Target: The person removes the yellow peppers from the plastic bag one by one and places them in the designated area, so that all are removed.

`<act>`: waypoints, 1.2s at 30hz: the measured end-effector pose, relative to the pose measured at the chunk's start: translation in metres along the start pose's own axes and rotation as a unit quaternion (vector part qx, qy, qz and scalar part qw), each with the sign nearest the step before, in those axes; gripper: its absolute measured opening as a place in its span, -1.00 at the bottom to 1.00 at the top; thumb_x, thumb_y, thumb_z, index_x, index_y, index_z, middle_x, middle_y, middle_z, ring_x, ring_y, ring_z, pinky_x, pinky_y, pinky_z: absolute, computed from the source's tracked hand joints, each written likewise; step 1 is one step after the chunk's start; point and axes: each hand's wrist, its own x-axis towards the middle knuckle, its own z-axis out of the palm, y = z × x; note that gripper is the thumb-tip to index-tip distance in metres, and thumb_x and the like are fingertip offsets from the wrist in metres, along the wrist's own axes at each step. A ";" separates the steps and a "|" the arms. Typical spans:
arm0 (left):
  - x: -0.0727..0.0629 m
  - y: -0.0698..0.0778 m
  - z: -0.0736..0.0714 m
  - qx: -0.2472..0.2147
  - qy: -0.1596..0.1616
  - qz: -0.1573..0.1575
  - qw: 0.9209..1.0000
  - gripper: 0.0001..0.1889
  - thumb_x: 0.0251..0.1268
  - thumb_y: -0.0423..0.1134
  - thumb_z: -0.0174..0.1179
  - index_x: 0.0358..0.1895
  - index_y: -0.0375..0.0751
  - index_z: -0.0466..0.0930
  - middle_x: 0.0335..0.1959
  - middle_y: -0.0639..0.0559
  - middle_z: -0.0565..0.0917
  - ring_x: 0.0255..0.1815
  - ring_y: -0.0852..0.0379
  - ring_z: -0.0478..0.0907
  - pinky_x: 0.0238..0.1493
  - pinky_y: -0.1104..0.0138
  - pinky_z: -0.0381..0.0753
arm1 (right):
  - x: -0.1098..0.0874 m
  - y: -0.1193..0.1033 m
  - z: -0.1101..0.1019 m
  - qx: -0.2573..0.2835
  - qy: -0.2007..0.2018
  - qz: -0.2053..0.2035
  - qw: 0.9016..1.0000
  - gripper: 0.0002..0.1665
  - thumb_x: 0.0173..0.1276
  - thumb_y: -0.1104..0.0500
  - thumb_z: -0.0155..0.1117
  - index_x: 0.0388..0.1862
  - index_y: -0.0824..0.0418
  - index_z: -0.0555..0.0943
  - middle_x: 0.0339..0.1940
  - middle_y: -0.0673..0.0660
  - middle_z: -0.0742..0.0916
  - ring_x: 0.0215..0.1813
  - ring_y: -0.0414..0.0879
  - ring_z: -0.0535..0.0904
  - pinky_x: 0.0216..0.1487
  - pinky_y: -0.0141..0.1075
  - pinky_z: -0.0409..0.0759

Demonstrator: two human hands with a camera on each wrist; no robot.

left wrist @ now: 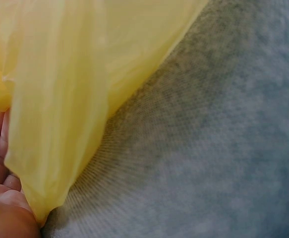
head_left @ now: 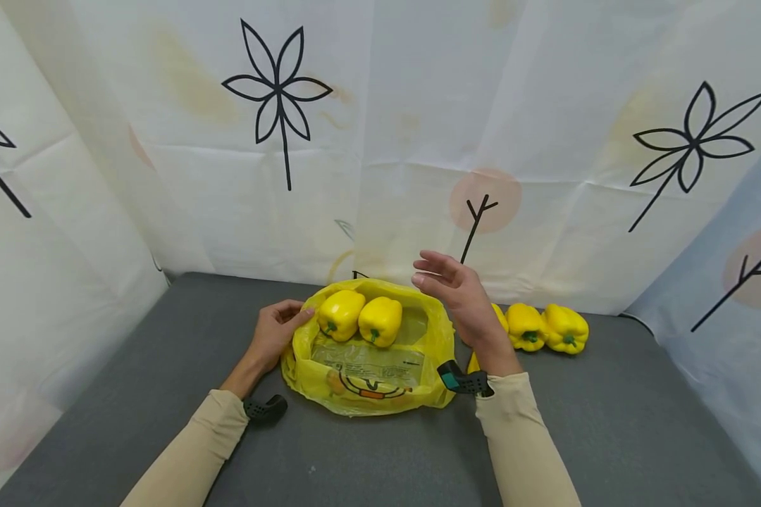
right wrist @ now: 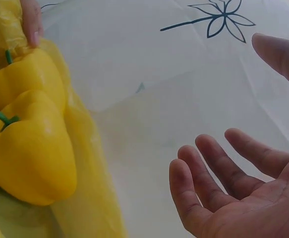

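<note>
A yellow plastic bag (head_left: 311, 384) lies on the grey table with its mouth spread wide. Inside it, toward the back left, two yellow bell peppers (head_left: 380, 322) with green stems sit side by side. My left hand (head_left: 274, 336) pinches the bag's left rim, thumb over the edge; the bag hides part of its fingers in the left wrist view. Above the bag's right rim my right hand (head_left: 454, 296) is raised, its fingers apart and slightly bent. The right wrist view shows nothing in the right palm (right wrist: 268, 208).
To the right of the bag, more yellow bell peppers (head_left: 566, 329) stand in a row, some partly behind my right forearm. The grey table (head_left: 634, 415) reaches back to a white curtain (head_left: 406, 134) printed with flowers, which also runs along both sides.
</note>
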 end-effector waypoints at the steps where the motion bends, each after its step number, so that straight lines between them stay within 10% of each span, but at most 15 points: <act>1: 0.000 0.000 0.000 0.001 0.000 -0.001 1.000 -0.66 0.47 -0.27 0.26 0.03 -0.57 0.62 -0.17 -0.11 0.69 -0.24 0.19 0.65 -0.20 0.39 0.70 | 0.001 0.003 0.000 0.001 0.002 0.002 1.000 -0.30 0.51 0.26 0.24 0.56 0.25 0.28 0.43 0.27 0.46 0.42 0.14 0.41 0.43 0.00 0.34; 36: 0.001 -0.002 0.000 0.000 0.003 -0.005 1.000 -0.66 0.47 -0.26 0.27 0.04 -0.57 0.61 -0.17 -0.11 0.68 -0.25 0.19 0.65 -0.22 0.38 0.70 | 0.020 0.066 0.014 -0.126 0.015 0.065 0.990 -0.20 0.28 0.07 0.54 0.44 0.24 0.46 0.31 0.21 0.56 0.31 0.16 0.46 0.25 0.03 0.52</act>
